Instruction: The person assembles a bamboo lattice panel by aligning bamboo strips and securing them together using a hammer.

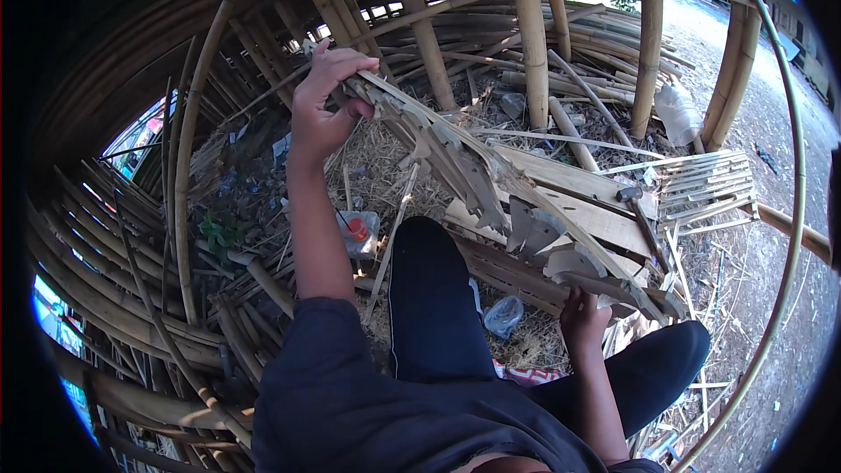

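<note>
A long split bamboo piece [462, 177] with jagged, torn node walls along its inner side slants across the space in front of me. Its upper end lies in my left hand [329, 92], which is raised, with thumb and fingers closed round the edge. Lower down at the right, my right hand [585, 322] grips the piece close to its other end, beside my bent knee. Under the bamboo lie flat wooden boards [578, 197], partly hidden by it. A hammer [629, 195] rests at the boards' right end, out of my hands.
Bamboo posts [527, 44] and a large stack of poles [604, 44] stand beyond. To the right are a slatted bamboo panel [708, 186] and a plastic jug [676, 114]. Near my legs lie a clear plastic bag [504, 317] and a red-capped container [356, 229]. A curved pole [793, 210] arches at the right.
</note>
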The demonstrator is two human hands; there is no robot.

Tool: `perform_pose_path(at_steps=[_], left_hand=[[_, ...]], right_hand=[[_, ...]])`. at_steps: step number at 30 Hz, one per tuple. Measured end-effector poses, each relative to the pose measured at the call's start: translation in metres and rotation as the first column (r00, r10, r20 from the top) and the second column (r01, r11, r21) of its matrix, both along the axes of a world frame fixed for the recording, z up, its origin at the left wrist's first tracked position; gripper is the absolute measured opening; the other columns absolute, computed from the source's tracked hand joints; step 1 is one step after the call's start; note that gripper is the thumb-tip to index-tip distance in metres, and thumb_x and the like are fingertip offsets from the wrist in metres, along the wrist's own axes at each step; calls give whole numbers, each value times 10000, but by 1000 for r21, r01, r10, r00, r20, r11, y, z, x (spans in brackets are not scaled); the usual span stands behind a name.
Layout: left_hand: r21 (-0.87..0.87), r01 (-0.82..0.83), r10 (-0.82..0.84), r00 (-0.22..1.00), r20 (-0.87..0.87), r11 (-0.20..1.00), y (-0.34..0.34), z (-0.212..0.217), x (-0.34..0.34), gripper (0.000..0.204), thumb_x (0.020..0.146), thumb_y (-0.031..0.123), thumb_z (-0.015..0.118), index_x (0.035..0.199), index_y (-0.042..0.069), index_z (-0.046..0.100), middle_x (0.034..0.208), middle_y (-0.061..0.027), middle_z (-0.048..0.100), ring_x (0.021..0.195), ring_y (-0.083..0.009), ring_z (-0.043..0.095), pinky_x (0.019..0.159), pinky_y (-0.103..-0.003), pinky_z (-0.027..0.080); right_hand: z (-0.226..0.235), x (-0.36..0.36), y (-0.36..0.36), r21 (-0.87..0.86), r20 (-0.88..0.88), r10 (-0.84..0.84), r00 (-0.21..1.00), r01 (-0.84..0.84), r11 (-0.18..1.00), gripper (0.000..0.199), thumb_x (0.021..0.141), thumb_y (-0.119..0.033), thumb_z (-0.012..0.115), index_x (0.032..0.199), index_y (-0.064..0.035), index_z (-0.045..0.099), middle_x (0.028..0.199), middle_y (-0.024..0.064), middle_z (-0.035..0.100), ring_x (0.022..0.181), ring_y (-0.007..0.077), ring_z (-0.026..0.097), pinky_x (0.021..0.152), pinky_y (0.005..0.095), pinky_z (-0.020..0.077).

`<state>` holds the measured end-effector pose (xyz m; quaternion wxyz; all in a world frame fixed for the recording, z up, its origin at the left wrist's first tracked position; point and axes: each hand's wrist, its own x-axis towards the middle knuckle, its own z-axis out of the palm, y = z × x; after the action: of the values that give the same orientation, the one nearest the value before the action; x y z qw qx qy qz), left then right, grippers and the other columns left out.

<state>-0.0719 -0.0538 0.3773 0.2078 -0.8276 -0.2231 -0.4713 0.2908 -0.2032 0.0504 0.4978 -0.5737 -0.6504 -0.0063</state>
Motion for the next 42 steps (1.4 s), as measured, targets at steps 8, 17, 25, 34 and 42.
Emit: perform_pose_path(at_steps=[8, 17, 25, 34, 42], left_hand=[[44, -54, 54, 998, -11, 998, 11, 2, 7, 415, 697, 148, 820, 1078, 50, 688, 1015, -52, 697, 1026, -222, 664, 1139, -478, 371], [56, -135, 135, 991, 4, 989, 16, 8, 22, 406, 637, -71, 732, 1020, 59, 689, 986, -53, 708, 994, -250, 676, 1099, -469, 420], [-9, -97, 96, 994, -58, 995, 16, 18, 22, 417, 639, -83, 700, 1026, 72, 696, 985, -42, 712, 996, -216, 675, 1128, -450, 402], [30, -80, 78, 994, 76, 996, 29, 7, 37, 345, 729, -159, 632, 990, 55, 703, 930, -49, 721, 821, -201, 714, 1154, -483, 346], [-144, 12, -31, 991, -130, 989, 29, 34, 30, 442, 906, 460, 689, 1146, 91, 726, 978, -41, 727, 993, -213, 691, 1211, -513, 269]], right_hand=[[22, -2, 1, -225, -182, 14, 983, -55, 973, 158, 878, 8, 622, 1021, 11, 689, 869, 218, 702, 793, 419, 697, 697, 476, 554], [26, -4, 7, 31, -89, 27, 996, -25, 999, 74, 944, 21, 591, 1004, -17, 614, 736, 164, 659, 612, 314, 692, 546, 404, 512], [23, 0, 8, 8, -72, 6, 997, -6, 1000, 73, 944, 29, 592, 993, -14, 624, 762, 165, 662, 621, 315, 692, 549, 399, 512], [21, 1, 10, 20, -127, 10, 992, -7, 1000, 54, 947, 21, 598, 982, -4, 630, 758, 157, 657, 625, 303, 691, 561, 394, 512], [20, 5, 12, -6, -129, 3, 992, -4, 1000, 57, 944, 26, 593, 976, -3, 629, 737, 162, 640, 616, 315, 676, 570, 399, 504]])
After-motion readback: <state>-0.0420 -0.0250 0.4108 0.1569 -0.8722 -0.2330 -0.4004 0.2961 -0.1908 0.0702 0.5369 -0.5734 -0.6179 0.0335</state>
